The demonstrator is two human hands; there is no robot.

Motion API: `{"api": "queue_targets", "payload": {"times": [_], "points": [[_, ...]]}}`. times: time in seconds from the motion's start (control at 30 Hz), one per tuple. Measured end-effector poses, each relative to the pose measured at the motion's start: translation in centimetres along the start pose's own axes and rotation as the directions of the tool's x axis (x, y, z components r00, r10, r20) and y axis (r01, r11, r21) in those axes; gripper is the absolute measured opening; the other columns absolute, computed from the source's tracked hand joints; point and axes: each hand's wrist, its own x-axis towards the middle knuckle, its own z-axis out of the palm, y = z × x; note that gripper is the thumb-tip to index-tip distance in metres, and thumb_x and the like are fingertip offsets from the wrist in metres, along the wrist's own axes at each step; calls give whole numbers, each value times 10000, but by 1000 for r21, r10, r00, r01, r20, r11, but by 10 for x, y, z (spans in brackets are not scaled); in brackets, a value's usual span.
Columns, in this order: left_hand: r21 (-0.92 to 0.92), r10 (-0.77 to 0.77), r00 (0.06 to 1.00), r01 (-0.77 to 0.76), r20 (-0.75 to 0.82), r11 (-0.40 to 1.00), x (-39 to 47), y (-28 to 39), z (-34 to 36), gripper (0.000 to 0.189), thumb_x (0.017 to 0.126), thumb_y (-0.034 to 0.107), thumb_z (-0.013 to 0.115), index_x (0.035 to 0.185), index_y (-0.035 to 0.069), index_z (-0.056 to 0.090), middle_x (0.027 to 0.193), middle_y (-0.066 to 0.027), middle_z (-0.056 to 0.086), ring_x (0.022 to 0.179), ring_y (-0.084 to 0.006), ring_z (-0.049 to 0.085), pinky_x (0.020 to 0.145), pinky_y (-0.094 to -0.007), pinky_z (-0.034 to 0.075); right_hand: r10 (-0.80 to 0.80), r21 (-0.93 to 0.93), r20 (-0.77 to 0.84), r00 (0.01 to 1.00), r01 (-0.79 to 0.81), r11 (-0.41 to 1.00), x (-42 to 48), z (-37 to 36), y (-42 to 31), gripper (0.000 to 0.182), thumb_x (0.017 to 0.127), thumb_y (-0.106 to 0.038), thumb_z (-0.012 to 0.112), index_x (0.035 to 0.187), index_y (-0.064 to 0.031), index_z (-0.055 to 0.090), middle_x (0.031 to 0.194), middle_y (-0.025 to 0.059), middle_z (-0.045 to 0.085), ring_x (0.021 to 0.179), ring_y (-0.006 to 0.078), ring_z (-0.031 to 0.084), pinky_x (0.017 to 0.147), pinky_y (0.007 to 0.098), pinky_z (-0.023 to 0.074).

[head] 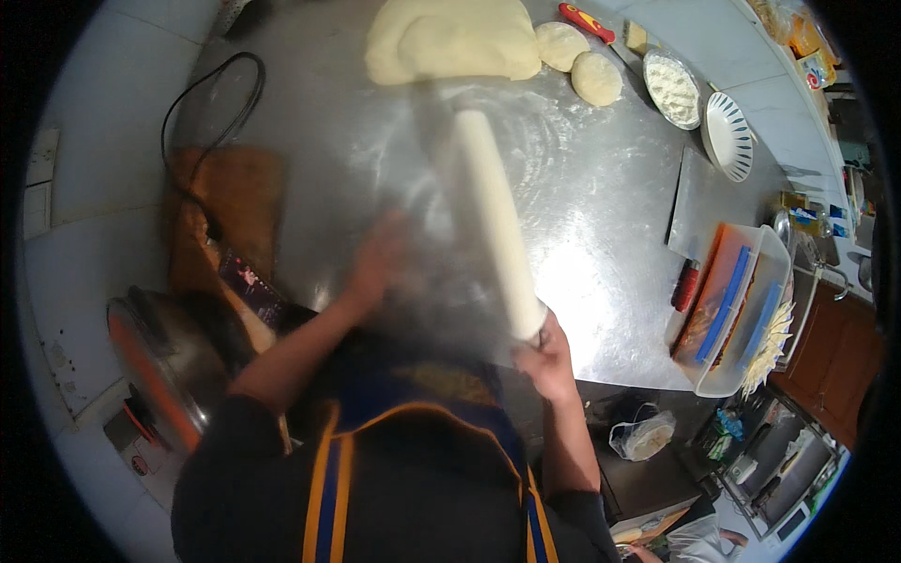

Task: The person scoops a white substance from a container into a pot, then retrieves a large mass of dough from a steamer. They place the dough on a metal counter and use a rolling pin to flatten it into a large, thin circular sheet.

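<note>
My right hand (545, 359) grips the near end of a thick, pale rolling pin (496, 225), which points away from me over the steel worktop (605, 197). To the left of the pin, my left hand (380, 257) is blurred by motion above the worktop, its fingers seemingly spread and nothing visible in it. Thin streaks of flour mark the steel. At the far edge lies a large slab of dough (450, 42). Beside it rest two small dough rounds, one (562, 46) touching the slab and another (596, 79) a little nearer.
Along the right stand a bowl of flour (672, 88), a patterned white bowl (728, 137), a broad metal blade (693, 204) and a plastic container (778, 281). A red-handled tool (588, 23) lies behind. Leftward are a wooden board (232, 232), a black cable (165, 134) and a lit screen (250, 281).
</note>
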Motion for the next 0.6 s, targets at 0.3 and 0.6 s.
{"api": "queue_targets", "payload": {"times": [0.3, 0.6], "points": [[-350, -417, 906, 367, -74, 862, 70, -1, -10, 493, 891, 391, 535, 1204, 12, 499, 1064, -107, 599, 929, -193, 587, 778, -334, 464, -200, -248, -132, 971, 164, 955, 87, 7, 57, 490, 778, 9, 600, 1245, 32, 451, 1116, 91, 562, 1000, 193, 564, 875, 284, 436], [-8, -240, 944, 245, -228, 969, 74, -14, -17, 276, 861, 202, 594, 1040, -8, 591, 886, -60, 632, 797, -115, 581, 714, -277, 455, -439, -501, -394, 808, 211, 839, 71, -28, 65, 425, 845, -30, 565, 1241, 69, 445, 1060, 126, 573, 931, 148, 551, 820, 261, 438]]}}
